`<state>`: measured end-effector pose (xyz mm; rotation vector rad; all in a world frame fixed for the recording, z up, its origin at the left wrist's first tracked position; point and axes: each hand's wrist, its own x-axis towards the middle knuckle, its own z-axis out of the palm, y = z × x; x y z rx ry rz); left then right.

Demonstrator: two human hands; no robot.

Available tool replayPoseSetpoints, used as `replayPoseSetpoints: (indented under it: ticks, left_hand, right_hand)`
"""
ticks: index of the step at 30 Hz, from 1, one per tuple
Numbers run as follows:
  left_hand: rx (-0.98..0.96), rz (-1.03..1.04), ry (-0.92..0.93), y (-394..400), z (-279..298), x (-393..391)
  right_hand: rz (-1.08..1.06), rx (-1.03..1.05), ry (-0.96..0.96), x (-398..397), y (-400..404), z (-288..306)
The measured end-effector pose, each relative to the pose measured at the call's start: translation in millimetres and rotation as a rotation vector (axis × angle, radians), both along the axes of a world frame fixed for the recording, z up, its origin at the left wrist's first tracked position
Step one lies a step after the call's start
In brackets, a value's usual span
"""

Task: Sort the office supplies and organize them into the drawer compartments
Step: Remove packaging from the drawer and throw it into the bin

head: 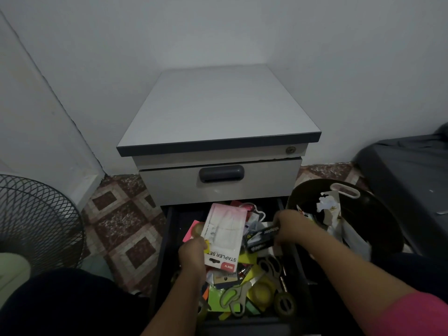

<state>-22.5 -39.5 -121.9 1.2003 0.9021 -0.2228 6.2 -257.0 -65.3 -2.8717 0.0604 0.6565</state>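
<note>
Nearest you, the open drawer (167, 238) is a jumble: green scissors (234, 298), yellow tape roll (261, 292), sticky notes (215, 297), black scissors (270, 264). Your left hand (192, 254) grips the stapler set pack (224, 235) by its lower corner, lifted over the pile, tilted. Your right hand (289, 229) is curled round a dark box (263, 236) above the drawer's right side. Just right, a dark bin (378, 212) holds packaging scraps. Behind, the cabinet (218, 110) with upper drawer closed. Fan (36, 221) at far left
</note>
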Motion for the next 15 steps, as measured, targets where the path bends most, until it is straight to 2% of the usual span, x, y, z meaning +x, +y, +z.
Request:
replayPoseSetpoints:
  ticks: [4, 8, 11, 15]
  left_hand:
    - [-0.071, -0.120, -0.086, -22.6, 8.1, -6.3]
    - [-0.056, -0.250, -0.107, -56.3, 13.5, -4.3]
    - [-0.051, -0.346, -0.127, -91.9, 20.4, -4.5]
    - [-0.193, -0.575, -0.230, -135.6, 31.6, -3.9]
  right_hand:
    - [-0.211, 0.108, 0.094, -0.1, -42.4, 39.4]
    - [-0.432, 0.020, 0.164, -9.1, -95.7, 62.1]
    - [-0.581, 0.038, 0.161, -16.4, -124.9, 65.0]
    - [-0.673, 0.164, 0.174, -16.2, -132.5, 57.0]
